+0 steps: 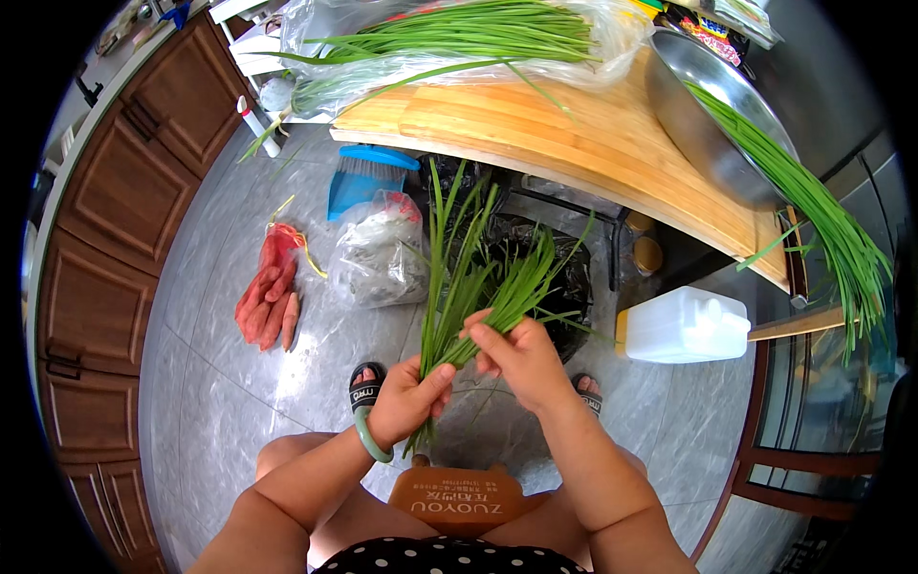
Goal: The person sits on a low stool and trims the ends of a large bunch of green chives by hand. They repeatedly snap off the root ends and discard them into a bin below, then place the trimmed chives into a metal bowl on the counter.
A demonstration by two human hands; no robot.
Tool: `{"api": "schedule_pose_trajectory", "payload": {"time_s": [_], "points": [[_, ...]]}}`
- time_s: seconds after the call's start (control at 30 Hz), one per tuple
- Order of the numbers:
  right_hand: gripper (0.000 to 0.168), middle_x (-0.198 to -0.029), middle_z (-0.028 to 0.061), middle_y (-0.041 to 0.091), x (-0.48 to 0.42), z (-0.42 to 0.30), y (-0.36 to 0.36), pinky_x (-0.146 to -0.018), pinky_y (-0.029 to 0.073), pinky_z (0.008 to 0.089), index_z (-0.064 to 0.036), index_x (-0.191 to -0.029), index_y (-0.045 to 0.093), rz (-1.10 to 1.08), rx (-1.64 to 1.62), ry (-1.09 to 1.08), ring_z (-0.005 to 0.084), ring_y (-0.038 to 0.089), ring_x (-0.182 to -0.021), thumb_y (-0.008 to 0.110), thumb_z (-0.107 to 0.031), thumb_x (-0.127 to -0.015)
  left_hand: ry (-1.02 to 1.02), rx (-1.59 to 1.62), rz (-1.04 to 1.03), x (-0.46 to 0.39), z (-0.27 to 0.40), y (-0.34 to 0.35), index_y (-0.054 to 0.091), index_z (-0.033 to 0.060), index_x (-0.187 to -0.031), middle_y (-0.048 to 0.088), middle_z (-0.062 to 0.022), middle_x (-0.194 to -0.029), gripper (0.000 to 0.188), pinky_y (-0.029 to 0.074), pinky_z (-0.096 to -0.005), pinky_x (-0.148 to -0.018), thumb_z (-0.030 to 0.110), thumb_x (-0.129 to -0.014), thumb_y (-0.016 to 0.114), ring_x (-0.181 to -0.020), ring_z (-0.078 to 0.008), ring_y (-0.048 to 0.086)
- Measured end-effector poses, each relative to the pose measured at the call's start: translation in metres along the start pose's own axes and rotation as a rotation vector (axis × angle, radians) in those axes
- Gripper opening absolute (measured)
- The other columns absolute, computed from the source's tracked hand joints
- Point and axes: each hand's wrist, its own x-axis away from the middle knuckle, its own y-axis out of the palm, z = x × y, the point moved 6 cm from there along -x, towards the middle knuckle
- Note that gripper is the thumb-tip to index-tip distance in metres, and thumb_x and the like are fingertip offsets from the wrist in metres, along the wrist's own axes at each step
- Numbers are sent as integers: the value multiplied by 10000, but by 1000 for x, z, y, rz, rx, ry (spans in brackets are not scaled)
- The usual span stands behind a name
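My left hand (414, 397) grips a bunch of long flat green leaves, which look like garlic chives (448, 265), near its lower end. A pale green bangle (373, 438) circles that wrist. With its thumb and fingers, my right hand (513, 351) holds part of the same bunch, whose leaves fan up and to the right. Below the leaves stands a bin lined with a black plastic bag (574, 326), partly hidden by them. More chives (810, 179) hang over the rim of a steel bowl (670, 107) at the right end of the wooden table.
A clear plastic bag of chives (459, 32) lies on the wooden table (502, 118). On the floor are a blue dustpan (351, 190), a stuffed plastic bag (376, 258), a red net bag of sweet potatoes (265, 301) and a white jug (681, 326). A brown stool (459, 495) sits between my legs.
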Motion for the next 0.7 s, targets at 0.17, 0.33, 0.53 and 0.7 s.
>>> {"api": "schedule_pose_trajectory", "payload": {"time_s": [0.17, 0.33, 0.53, 0.7], "points": [[206, -678, -14, 555, -3, -9, -17, -490, 358, 162, -21, -988, 595, 35, -35, -9, 42, 470, -550, 577, -160, -837, -1, 14, 4, -1, -1, -2, 538, 40, -857, 535, -13, -653, 199, 385, -189, -462, 239, -868, 542, -515, -69, 477], [200, -659, -23, 527, -4, -9, -20, -477, 332, 165, -17, -984, 594, 43, -18, -23, 42, 436, -537, 606, -117, -811, 58, 28, 12, -3, -2, -4, 547, 37, -855, 547, -17, -658, 184, 380, -184, -459, 220, -865, 548, -509, -63, 475], [138, -642, -48, 477, -6, -9, -24, -451, 278, 169, -29, -917, 600, 1, -199, -61, 27, 363, -513, 610, -102, -801, 33, -44, 34, -4, -3, -5, 556, 42, -797, 538, -2, -625, 185, 372, -180, -442, 218, -850, 573, -491, -51, 463], [156, -707, -21, 504, -6, -12, -30, -448, 274, 170, -7, -921, 592, 7, -257, -64, 34, 363, -521, 620, -88, -791, 10, -62, 50, -4, -4, -4, 555, 45, -757, 531, 8, -609, 187, 372, -179, -435, 210, -837, 591, -480, -44, 458]]}}
